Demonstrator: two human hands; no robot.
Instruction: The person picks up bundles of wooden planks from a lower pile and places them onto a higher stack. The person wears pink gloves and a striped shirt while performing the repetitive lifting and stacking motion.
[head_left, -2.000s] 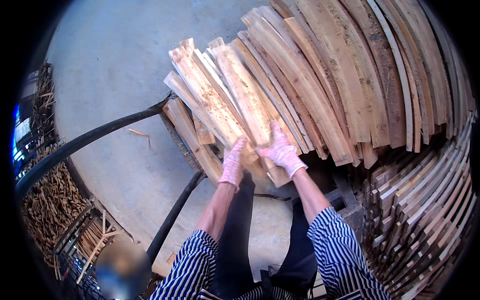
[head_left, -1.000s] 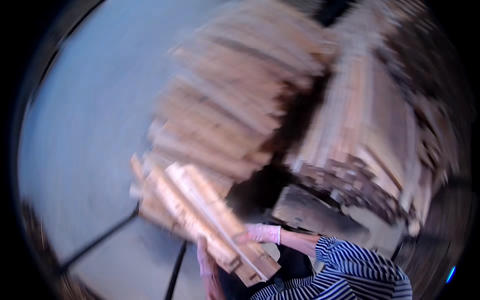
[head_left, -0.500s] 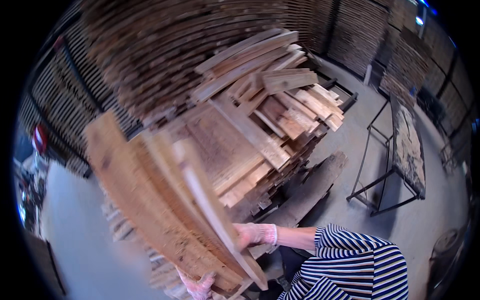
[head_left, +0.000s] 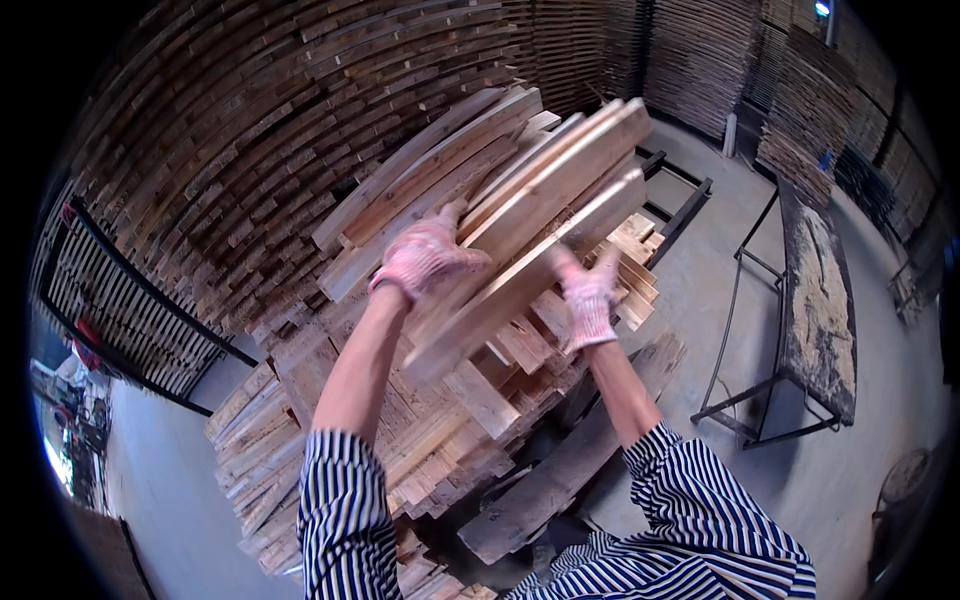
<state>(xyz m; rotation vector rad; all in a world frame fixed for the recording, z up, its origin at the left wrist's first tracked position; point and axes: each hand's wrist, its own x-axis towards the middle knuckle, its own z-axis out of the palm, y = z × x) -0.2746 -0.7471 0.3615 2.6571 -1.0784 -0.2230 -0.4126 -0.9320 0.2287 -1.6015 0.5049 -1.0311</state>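
Planks [head_left: 550, 190] slant over the pile [head_left: 310, 372], toward its far right corner. Left hand [head_left: 425, 256]: thumb apart, grip unclear; right hand [head_left: 588, 300]: fingers spread beside them. Probably stiff, heavyish; best held by both long sides.

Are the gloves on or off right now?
On: pink-and-white knit gloves cover the left hand and right hand, with bare skin showing only above the cuffs.

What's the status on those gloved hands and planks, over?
Left hand at wooden planks' left side; right hand at their right, blurred, grip unclear. Planks slanted over the lumber stack. Uneven loose boards underneath.
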